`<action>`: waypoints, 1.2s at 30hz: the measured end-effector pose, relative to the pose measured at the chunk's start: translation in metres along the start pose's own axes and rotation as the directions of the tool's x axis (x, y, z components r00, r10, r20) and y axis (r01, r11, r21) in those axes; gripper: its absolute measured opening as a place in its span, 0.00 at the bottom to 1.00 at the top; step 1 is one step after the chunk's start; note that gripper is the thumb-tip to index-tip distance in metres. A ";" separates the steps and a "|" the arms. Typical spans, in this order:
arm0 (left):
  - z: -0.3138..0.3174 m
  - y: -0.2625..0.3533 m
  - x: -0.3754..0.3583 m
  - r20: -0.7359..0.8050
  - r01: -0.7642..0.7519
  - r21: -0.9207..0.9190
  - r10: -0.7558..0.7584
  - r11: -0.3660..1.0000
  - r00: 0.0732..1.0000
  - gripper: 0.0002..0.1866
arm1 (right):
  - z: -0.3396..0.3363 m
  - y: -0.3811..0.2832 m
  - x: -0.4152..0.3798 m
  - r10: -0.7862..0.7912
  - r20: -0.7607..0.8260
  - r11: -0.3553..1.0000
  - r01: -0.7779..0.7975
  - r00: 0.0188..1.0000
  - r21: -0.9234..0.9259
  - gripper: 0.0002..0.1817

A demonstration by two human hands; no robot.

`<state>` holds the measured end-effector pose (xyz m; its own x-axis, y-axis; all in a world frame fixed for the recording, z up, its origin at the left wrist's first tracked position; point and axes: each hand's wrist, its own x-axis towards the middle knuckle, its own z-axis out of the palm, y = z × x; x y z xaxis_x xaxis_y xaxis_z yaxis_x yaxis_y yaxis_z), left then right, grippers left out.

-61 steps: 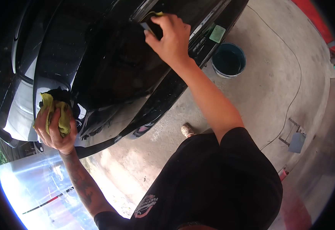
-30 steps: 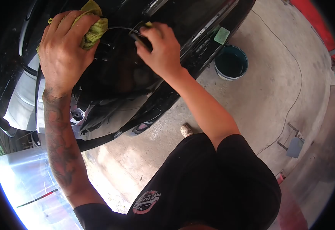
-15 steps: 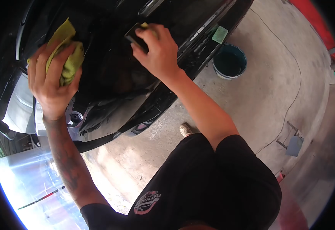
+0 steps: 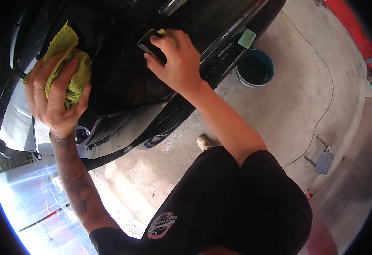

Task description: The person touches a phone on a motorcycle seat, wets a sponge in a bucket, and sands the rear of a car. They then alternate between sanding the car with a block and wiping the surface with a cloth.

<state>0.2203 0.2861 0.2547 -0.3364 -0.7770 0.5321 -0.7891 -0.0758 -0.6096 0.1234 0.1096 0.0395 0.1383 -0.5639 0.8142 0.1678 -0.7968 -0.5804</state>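
My left hand (image 4: pixel 56 93) is closed on a crumpled yellow-green cloth (image 4: pixel 79 80) against the car's glossy black bodywork (image 4: pixel 122 89). One corner of the cloth sticks up past my fingers. To the right, my right hand (image 4: pixel 178 61) pinches a dark, flat piece like sandpaper (image 4: pixel 157 53) with a yellowish edge, and holds it at the black panel. Its lower face and most of its yellow part are hidden by my fingers. A green sponge (image 4: pixel 246 38) lies on the car's edge, beyond my right hand.
On the concrete floor (image 4: pixel 296 93) stands a bucket (image 4: pixel 255 68) with dark liquid, beside the car. A thin cable (image 4: pixel 331 76) curves across the floor at right. A small metal-framed item (image 4: pixel 323 162) lies farther off. My shoe (image 4: pixel 203 142) is below the bumper.
My left hand and the cloth have shifted slightly left and down. The dark piece in my right hand has tilted a little, and that hand has moved slightly down and right.
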 end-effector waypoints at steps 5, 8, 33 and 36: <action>0.000 0.000 -0.001 0.004 0.002 0.013 -0.002 1.000 1.000 0.22 | 0.005 0.008 0.007 0.104 -0.090 0.995 -0.103 0.990 0.016 0.22; 0.000 0.000 0.000 0.007 -0.001 0.006 0.001 1.000 1.000 0.22 | 0.002 -0.007 -0.006 0.063 0.013 0.997 -0.063 0.998 0.042 0.22; 0.000 -0.002 -0.002 0.000 -0.011 -0.013 0.011 1.000 1.000 0.21 | 0.009 0.004 -0.001 0.058 -0.109 0.997 -0.064 0.992 -0.047 0.27; 0.001 -0.001 -0.002 0.003 -0.003 0.003 0.003 1.000 1.000 0.21 | 0.006 -0.003 -0.007 0.008 -0.031 1.000 -0.009 0.999 -0.023 0.26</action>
<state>0.2227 0.2873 0.2539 -0.3371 -0.7790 0.5286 -0.7866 -0.0755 -0.6129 0.1282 0.1172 0.0351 0.1091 -0.5772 0.8093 0.1441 -0.7964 -0.5874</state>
